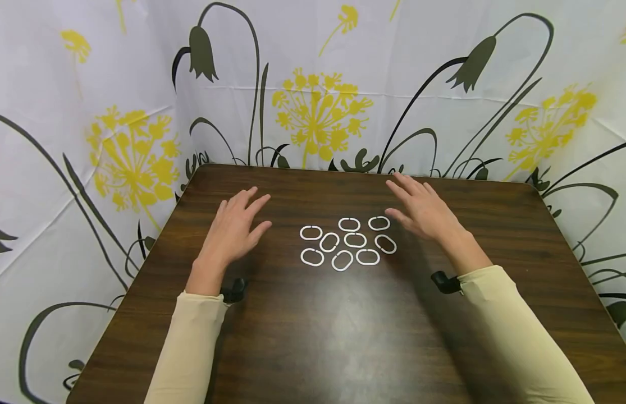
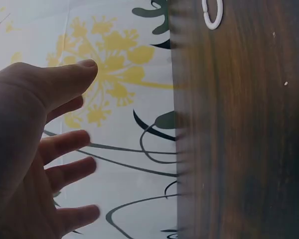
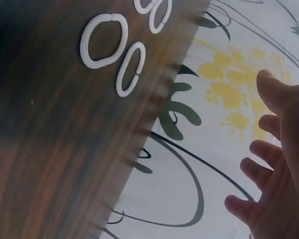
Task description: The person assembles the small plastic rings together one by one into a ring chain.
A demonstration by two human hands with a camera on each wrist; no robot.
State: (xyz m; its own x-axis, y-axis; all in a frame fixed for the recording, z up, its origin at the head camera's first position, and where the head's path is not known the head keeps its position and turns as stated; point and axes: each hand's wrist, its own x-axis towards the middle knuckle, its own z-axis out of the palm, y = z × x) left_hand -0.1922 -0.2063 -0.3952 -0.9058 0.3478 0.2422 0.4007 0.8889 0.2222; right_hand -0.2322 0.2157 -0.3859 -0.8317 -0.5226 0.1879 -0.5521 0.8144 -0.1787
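Several white oval rings, each with a small split in its loop, lie flat in a loose cluster on the dark wood table. To the left of them my left hand hovers over the table, fingers spread and holding nothing. My right hand is raised on the other side, close to the rightmost rings, its fingers also apart and without anything in them. In the left wrist view one white ring shows at the top edge. The right wrist view has several rings, the nearest a white ring at upper left.
The brown wood-grain table reaches back to a white curtain printed with yellow and grey-green flowers, which hangs behind and along the sides. A black wrist camera sits at the left cuff, another black camera at the right.
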